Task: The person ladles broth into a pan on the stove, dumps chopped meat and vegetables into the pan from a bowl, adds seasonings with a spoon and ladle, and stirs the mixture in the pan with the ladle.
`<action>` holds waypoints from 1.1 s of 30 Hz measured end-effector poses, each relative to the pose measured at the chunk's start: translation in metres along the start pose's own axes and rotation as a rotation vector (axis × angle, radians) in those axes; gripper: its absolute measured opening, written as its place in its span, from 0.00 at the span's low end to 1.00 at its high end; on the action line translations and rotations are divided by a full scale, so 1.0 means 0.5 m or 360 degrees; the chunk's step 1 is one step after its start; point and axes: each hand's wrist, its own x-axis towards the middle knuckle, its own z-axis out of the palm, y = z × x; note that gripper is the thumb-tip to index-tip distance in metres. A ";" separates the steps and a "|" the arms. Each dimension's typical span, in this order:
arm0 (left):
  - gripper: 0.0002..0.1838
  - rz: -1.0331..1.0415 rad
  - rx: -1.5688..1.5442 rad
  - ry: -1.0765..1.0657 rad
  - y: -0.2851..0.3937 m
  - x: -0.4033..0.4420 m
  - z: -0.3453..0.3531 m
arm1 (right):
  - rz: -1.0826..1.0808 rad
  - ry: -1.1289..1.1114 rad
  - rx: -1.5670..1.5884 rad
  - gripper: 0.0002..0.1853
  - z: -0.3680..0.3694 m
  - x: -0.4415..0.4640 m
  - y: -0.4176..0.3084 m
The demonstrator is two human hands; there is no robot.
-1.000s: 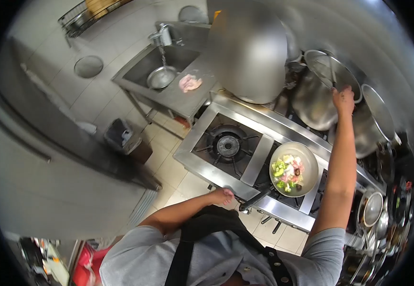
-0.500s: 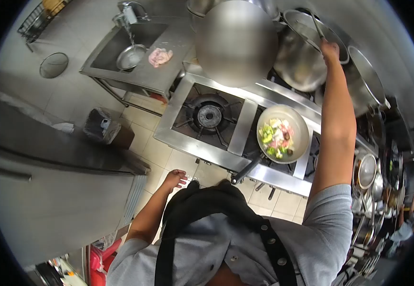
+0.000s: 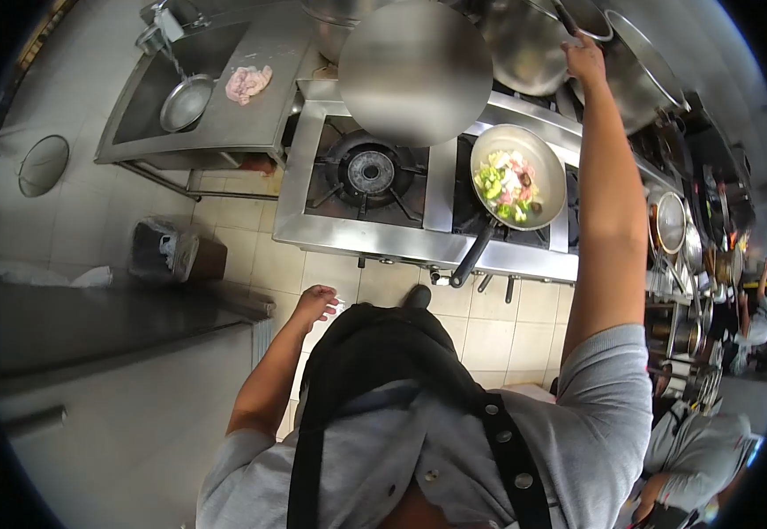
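Note:
My right hand [image 3: 585,60] is closed around the dark handle of a utensil [image 3: 565,16] at the large pots, at the top right. The utensil's far end is out of view. My left hand [image 3: 316,304] hangs low in front of the stove, fingers apart and holding nothing. On the stove [image 3: 441,185], a light-coloured pan [image 3: 546,159] holds green vegetables, pink pieces and white bits [image 3: 508,183]. Its black handle [image 3: 473,257] points toward my body, touched by neither hand.
A sink [image 3: 136,115] with running water and a metal bowl [image 3: 187,102] is at upper left. Pink meat or cloth [image 3: 248,84] lies beside it. A bin [image 3: 191,251] stands on the floor. Two other people [image 3: 701,450] are at the right edge, near racks of pans.
The view has shifted, and the stove and sink now sit higher in the picture. My left hand has moved left, away from the pan handle. My right hand still grips the utensil.

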 end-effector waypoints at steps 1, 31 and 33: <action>0.16 0.0013 0.0063 -0.0042 0.014 0.006 0.007 | -0.0158 0.0057 -0.0138 0.29 0.016 0.004 0.049; 0.15 0.1786 0.0123 -0.0045 0.238 0.110 0.498 | 0.1351 0.2237 0.0055 0.18 -0.971 -1.709 0.098; 0.10 0.1936 0.0389 -0.0330 0.252 -0.074 0.569 | 0.1250 0.2421 -0.0063 0.17 -1.061 -1.767 0.136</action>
